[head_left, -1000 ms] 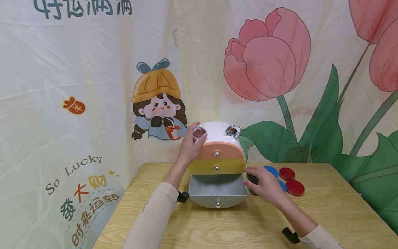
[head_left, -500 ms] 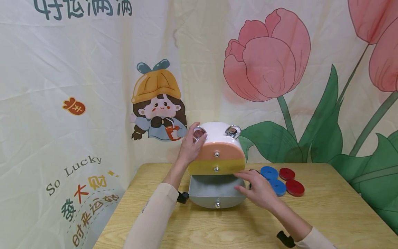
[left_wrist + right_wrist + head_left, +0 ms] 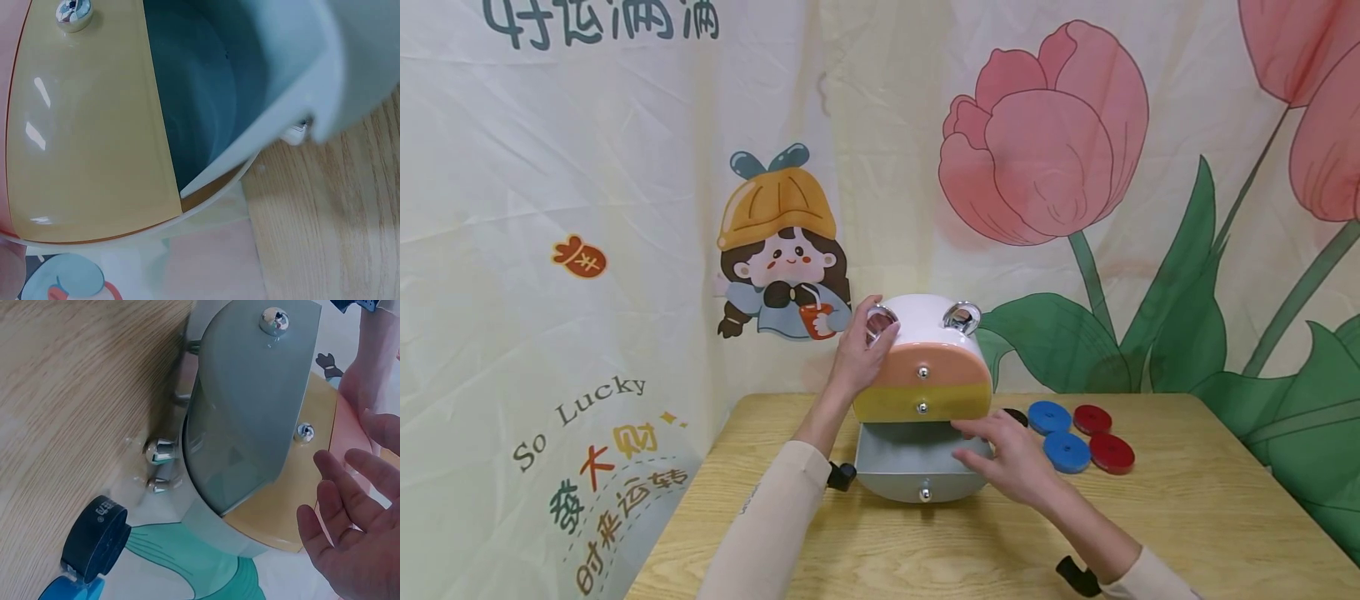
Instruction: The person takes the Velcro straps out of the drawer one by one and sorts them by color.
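Note:
A small drawer cabinet (image 3: pixel 922 357) with a white top, silver ring-shaped ears and orange, yellow and grey drawers stands on the table. Its grey bottom drawer (image 3: pixel 925 485) is pulled out; the part of its inside that shows holds nothing. My left hand (image 3: pixel 859 354) grips the cabinet's upper left side by the ear, thumb in front. Over the right side of the pulled-out drawer hovers my right hand (image 3: pixel 1018 458), fingers loosely bent and holding nothing. In the right wrist view its fingers (image 3: pixel 347 500) are spread before the yellow drawer (image 3: pixel 312 400).
Right of the cabinet lie a black disc-shaped roll (image 3: pixel 1017 417), blue rolls (image 3: pixel 1066 451) and red rolls (image 3: pixel 1112 452). The black roll (image 3: pixel 95 537) bears white lettering in the right wrist view. A printed cloth (image 3: pixel 895 167) hangs behind the wooden table (image 3: pixel 760 467).
My right hand has moved left from beside the black and blue rolls to over the drawer's right side, uncovering the rolls. My left hand stays on the cabinet.

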### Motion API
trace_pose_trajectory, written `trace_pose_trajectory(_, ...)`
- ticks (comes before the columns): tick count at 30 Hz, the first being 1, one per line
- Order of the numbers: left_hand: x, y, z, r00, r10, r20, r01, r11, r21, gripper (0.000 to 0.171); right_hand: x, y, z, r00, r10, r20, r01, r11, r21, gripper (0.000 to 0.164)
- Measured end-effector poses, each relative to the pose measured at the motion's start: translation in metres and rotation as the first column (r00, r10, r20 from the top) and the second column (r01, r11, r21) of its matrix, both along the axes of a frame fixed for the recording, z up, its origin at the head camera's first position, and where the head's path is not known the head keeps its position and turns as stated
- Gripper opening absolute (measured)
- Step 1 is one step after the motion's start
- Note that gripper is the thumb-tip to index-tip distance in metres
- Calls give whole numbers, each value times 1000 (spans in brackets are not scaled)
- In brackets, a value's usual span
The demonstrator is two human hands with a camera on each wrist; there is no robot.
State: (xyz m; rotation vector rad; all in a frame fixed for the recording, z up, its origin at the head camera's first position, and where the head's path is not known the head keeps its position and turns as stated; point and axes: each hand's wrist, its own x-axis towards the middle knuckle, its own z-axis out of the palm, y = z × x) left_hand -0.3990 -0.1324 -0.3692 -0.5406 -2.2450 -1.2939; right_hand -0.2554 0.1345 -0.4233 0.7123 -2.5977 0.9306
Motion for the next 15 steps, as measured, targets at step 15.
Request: trace_pose_trajectory(15, 0, 0, -1, 1000, -5, -1, 5, 1000, 7, 58, 4, -12, -13, 987, 154, 44, -155, 988, 19, 27)
